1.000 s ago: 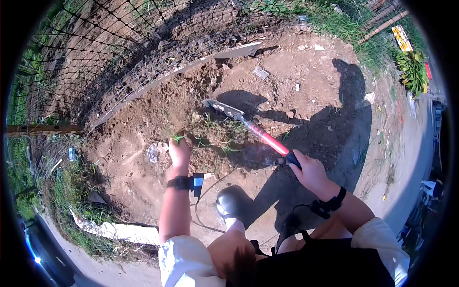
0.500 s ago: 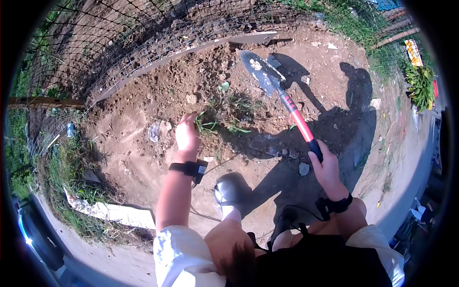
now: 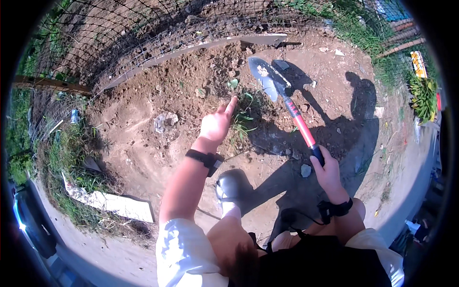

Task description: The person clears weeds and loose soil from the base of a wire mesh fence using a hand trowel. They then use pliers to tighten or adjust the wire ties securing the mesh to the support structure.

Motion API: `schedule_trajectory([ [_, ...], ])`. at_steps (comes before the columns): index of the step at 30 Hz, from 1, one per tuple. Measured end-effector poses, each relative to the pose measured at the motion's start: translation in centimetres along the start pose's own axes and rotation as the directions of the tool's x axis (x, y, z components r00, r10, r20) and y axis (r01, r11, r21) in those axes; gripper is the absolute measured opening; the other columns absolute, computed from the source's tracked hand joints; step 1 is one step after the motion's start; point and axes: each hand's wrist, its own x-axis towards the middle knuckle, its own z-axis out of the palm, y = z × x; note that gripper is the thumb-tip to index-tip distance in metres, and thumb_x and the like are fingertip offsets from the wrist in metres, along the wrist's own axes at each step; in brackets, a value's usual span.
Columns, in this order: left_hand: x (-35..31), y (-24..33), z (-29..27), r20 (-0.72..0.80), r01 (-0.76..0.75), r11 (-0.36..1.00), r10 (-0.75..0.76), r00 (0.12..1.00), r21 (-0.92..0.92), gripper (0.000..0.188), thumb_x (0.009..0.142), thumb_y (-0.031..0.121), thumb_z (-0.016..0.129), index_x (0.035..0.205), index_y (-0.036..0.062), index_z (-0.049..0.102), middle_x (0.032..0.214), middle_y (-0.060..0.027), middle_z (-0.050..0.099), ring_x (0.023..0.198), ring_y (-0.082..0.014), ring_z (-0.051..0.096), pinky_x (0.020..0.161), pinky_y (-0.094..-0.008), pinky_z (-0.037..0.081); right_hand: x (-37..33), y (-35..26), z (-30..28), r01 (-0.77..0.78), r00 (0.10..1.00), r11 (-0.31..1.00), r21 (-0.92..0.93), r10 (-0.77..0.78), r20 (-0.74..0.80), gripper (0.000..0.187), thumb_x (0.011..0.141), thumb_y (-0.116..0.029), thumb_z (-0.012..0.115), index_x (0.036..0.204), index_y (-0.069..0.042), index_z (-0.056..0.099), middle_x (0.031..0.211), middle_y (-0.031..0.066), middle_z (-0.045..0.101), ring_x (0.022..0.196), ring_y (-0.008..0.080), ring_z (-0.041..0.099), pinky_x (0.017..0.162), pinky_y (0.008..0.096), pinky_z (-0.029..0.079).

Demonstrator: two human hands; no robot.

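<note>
Currently, hands apart | your right hand (image 3: 327, 173) wraps the handle end of the shovel (image 3: 302, 127), probably so its blade (image 3: 267, 79) points far, clear of your left hand (image 3: 215, 126), which is just left of the grass (image 3: 245, 128); pinching any, cannot tell

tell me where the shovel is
In the head view, the shovel is right of centre, its grip in the right hand, its blade right of the grass.

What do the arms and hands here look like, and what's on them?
The left hand and right hand are a person's, without gloves. A black left wristband and black right wristband each carry a small, dark, boxy device. The loose white sleeves stop well short of the wrists.
</note>
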Motion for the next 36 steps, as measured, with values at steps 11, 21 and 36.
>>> schedule_trajectory([
  [11, -2.0, -4.2, -4.7, -0.610, 0.042, 0.918, -0.296, 0.736, -0.394, 0.033, 0.072, 0.004, 0.062, 0.104, 0.0120, 0.065, 0.088, -0.0116, 0.062, 0.076, -0.0323, 0.062, 0.067, -0.0397, 0.050, -1.0, 1.1, -0.6, -0.017, 1.000, 1.000, -0.008, 0.017, -0.017, 0.036, 0.085, -0.014, 0.060, 0.116, 0.002, 0.053, 0.076, 0.0205, 0.062, 0.071, 0.0315, 0.065, 0.062, 0.0348, 0.048],
  [21, -6.9, -15.5, -1.6, -0.114, 0.469, 0.757, -0.572, 0.812, -0.455, 0.093, 0.077, 0.034, 0.068, 0.145, 0.0090, 0.011, 0.127, -0.0242, 0.048, 0.107, -0.0378, 0.055, 0.087, -0.0428, 0.046, -0.1, -2.7, 0.8, -0.106, 0.980, 0.994, 0.000, 0.104, 0.172, 0.034, 0.085, -0.015, 0.061, 0.115, 0.000, 0.054, 0.067, 0.0123, 0.058, 0.060, 0.0162, 0.058, 0.058, 0.0300, 0.046],
  [36, -8.4, -6.7, 3.1, -0.348, 0.222, 0.875, -0.388, 0.854, -0.431, 0.017, 0.086, 0.023, 0.056, 0.098, 0.0154, 0.065, 0.088, -0.0101, 0.066, 0.073, -0.0302, 0.065, 0.066, -0.0400, 0.052, -0.3, 4.4, 4.9, -0.268, 0.961, 0.907, 0.326, 0.228, 0.157, 0.018, 0.092, -0.020, 0.053, 0.103, -0.006, 0.055, 0.058, -0.0032, 0.048, 0.041, 0.0045, 0.044, 0.035, 0.0204, 0.034],
])
